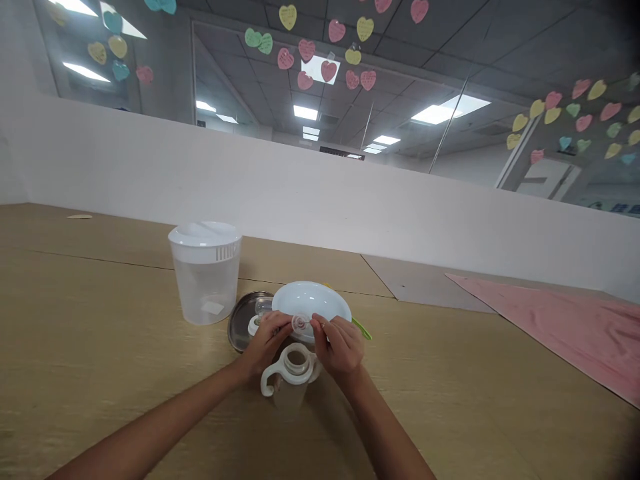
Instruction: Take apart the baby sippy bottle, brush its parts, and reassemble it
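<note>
Between both hands is a small clear round part point(300, 323), seen against the white bowl point(311, 299). My left hand point(269, 339) pinches its left edge. My right hand point(340, 341) is closed on a thin stick-like item whose tip meets the clear part; its exact kind is too small to tell. Just below the hands stands an open-topped bottle point(291, 377) with a white collar and two handles. Behind my left hand, a metal tray point(241, 321) holds a white ring-shaped piece and a clear dome-like piece.
A translucent lidded bucket point(205, 280) stands left of the tray. A green-handled item point(361, 328) pokes out right of the bowl. Pink cloth point(565, 330) covers the table's right side. A low white wall point(300, 193) runs behind.
</note>
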`<state>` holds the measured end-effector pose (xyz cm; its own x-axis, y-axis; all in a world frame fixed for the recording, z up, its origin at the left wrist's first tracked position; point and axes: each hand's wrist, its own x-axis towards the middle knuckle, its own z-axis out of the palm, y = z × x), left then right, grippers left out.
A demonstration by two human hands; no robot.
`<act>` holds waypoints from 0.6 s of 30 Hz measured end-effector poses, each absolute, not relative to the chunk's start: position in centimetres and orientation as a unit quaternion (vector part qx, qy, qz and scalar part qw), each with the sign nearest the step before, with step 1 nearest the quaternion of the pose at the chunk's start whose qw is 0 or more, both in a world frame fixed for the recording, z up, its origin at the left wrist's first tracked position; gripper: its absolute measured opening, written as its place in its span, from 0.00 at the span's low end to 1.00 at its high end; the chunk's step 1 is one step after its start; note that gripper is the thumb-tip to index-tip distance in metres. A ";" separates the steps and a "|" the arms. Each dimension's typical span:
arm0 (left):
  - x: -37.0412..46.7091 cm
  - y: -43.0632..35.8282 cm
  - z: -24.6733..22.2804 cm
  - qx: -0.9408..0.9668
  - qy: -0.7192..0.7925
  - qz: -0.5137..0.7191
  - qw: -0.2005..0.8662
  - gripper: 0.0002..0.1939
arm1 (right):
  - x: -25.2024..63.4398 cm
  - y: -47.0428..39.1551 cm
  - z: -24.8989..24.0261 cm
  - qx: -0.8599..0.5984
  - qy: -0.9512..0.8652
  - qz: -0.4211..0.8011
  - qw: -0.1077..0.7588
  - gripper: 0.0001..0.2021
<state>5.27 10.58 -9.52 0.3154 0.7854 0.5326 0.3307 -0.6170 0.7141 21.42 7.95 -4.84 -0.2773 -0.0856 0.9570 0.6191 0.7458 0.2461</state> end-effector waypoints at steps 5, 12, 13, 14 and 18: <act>5.3 10.7 -9.6 0.778 0.364 0.451 0.242 0.24 | 21.7 7.6 -4.5 -0.187 -0.722 -0.303 0.593 0.05; 5.7 10.3 -9.2 0.771 0.379 0.445 0.253 0.25 | 22.4 7.8 -5.0 -0.252 -0.646 -0.305 0.652 0.06; 5.8 10.3 -9.1 0.770 0.378 0.444 0.258 0.25 | 22.6 7.9 -5.1 -0.259 -0.634 -0.300 0.665 0.06; 5.8 10.2 -9.0 0.770 0.377 0.442 0.263 0.25 | 22.7 8.0 -5.2 -0.265 -0.621 -0.296 0.676 0.07; 5.8 10.1 -8.8 0.770 0.380 0.435 0.271 0.24 | 23.0 8.3 -5.7 -0.289 -0.590 -0.267 0.705 0.10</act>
